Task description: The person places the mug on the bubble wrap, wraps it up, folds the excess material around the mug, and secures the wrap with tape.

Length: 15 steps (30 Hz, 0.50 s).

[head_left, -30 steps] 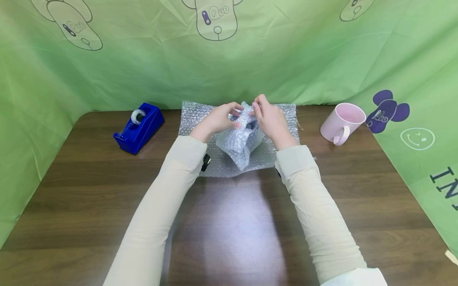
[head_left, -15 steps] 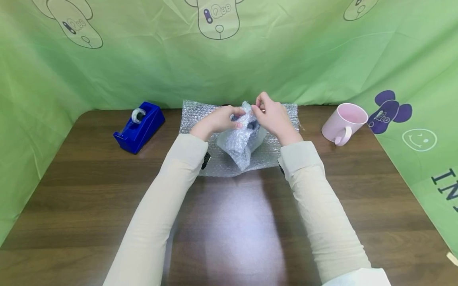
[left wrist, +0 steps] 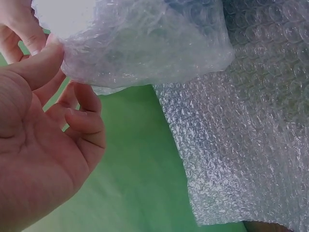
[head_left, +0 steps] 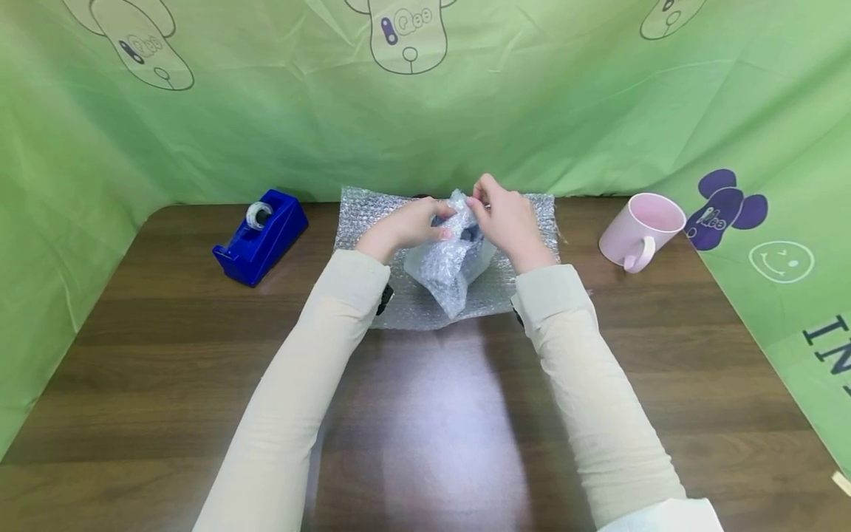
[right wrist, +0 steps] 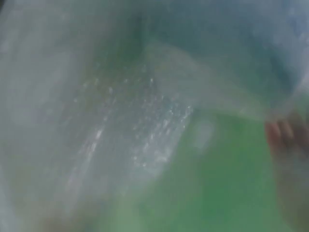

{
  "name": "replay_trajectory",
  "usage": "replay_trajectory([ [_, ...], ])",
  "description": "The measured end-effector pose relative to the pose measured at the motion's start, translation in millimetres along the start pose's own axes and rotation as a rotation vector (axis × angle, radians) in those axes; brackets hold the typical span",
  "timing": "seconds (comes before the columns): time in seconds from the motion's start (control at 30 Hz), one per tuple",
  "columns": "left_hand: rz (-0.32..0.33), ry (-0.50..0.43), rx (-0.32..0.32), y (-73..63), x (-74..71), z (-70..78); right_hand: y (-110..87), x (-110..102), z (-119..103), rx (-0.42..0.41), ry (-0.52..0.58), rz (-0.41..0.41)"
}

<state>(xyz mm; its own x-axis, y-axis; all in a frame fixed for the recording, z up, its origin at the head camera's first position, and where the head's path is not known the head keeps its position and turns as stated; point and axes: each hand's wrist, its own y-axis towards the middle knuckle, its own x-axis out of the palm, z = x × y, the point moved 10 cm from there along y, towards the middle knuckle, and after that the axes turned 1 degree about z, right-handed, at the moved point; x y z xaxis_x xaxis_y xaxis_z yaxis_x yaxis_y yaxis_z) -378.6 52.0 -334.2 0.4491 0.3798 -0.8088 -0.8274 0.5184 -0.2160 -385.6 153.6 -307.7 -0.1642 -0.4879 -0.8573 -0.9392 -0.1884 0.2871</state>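
Note:
A crumpled bundle of bubble wrap (head_left: 442, 270) stands on a flat bubble wrap sheet (head_left: 532, 284) at the table's far edge. My left hand (head_left: 408, 223) pinches the bundle's gathered top from the left, thumb and fingers on either side. In the left wrist view, the wrap's edge (left wrist: 145, 53) runs between that hand's thumb and fingers. From the right, my right hand (head_left: 508, 222) pinches at the same top with thumb and forefinger. Something dark shows in a fold beneath it; what it is stays hidden. Blurred wrap (right wrist: 96, 121) fills most of the right wrist view.
To the left stands a blue tape dispenser (head_left: 269, 240) with a roll of clear tape (head_left: 258, 216). A pink mug (head_left: 634, 233) stands at the right, handle toward me. Green printed cloth (head_left: 532, 111) rises behind and beside the brown wooden table (head_left: 199, 384).
My right hand shifts slightly rightward, then back a little, staying at the bundle's top. The left hand keeps its pinch, and the bundle stays in place.

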Motion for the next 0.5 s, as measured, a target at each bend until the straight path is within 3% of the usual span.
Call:
replay_trajectory([
  [0.5, -0.008, 0.031, -0.044, -1.8, 0.7, -0.1, 4.4, 6, 13, 0.164, 0.091, -0.008],
])
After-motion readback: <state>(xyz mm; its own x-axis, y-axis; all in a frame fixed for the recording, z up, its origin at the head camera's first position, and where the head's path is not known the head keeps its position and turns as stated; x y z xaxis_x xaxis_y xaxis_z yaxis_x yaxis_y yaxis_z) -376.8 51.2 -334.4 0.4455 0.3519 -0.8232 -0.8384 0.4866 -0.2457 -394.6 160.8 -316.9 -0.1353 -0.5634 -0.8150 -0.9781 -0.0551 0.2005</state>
